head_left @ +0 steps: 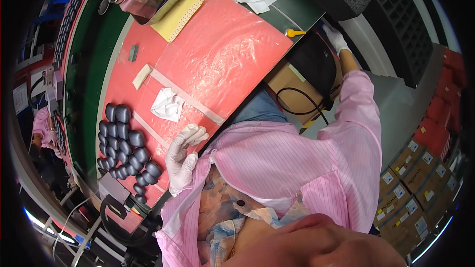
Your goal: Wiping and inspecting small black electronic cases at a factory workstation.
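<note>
Beyond the slack, empty fingers of the gloved left hand [182,158], dark oval shells [126,146] lie clustered on the red bench [222,49], seemingly finished. The right hand [336,37] reaches away beside a dark bin [311,62]; whether its fingers grip anything I cannot tell.

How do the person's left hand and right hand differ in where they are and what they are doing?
The left hand rests by the near edge of the pink mat, fingers loosely open and holding nothing, while the right hand is stretched far out beside the table. The left hand lies near the dark oval parts; the right hand reaches toward a dark object over a cardboard box. Both wear white gloves.
</note>
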